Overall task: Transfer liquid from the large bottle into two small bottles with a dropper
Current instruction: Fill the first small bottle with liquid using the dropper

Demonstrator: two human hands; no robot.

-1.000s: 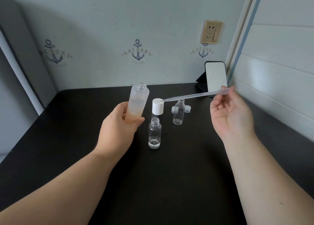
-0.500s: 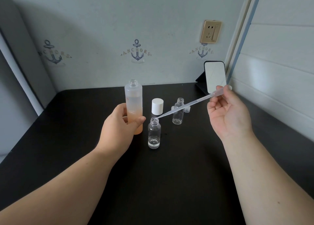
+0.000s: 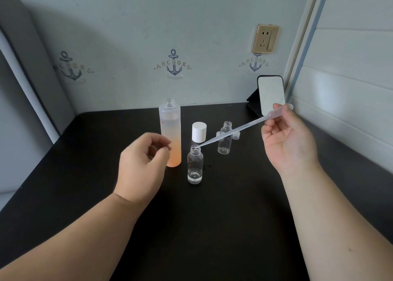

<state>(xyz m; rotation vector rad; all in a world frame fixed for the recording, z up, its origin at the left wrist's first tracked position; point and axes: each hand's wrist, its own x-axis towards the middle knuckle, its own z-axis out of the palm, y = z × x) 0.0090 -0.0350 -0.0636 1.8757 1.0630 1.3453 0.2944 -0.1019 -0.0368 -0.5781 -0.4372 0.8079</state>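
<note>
Black table (image 3: pixel 212 227) takes up most of the view. Left hand (image 3: pixel 142 163) hovers just beside the big bottle (image 3: pixel 170 132), fingers loosely curled, holding nothing. Big bottle stands upright, uncapped, part full. Right hand (image 3: pixel 287 140) pinches the dropper (image 3: pixel 240 127) bulb, with the tip sitting at the mouth of the near small bottle (image 3: pixel 195 166). White cap (image 3: pixel 199 132) and the far small bottle (image 3: pixel 225 140) stand behind it.
</note>
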